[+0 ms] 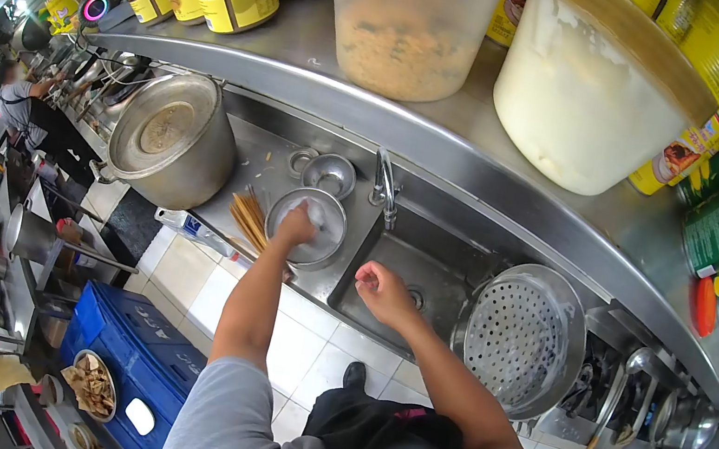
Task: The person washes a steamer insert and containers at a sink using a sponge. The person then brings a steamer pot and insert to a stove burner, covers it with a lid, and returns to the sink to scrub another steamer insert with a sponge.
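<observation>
Overhead-ish and widest of all, a steel shelf (300, 38) crosses the view, with a tub of pale white contents (575, 108) and a tub of tan contents (402, 43) standing on it. Below it runs the steel desk (251, 138), with a sink (385, 252) set into it. Behind the person's left arm, a blue bin (104, 320) stands on the floor side. On the desk's left part sits a big lidded pot (199, 166), and to the right of the sink is a round perforated pan (511, 338). Between pot and sink lies the metal bowl (331, 241), with a smaller bowl (330, 176) just beyond it and a tap (388, 193) at the sink's back edge. The left hand (296, 226) reaches down into the metal bowl, fingers pointing inward; I cannot tell whether they grip anything. The right hand (386, 293), loosely curled and half open with nothing seen in it, hangs over the sink's near side. Slimmest, a bundle of wooden sticks (248, 218) lies just left of the metal bowl, while whitish stuff (316, 214) shows inside by the fingers
</observation>
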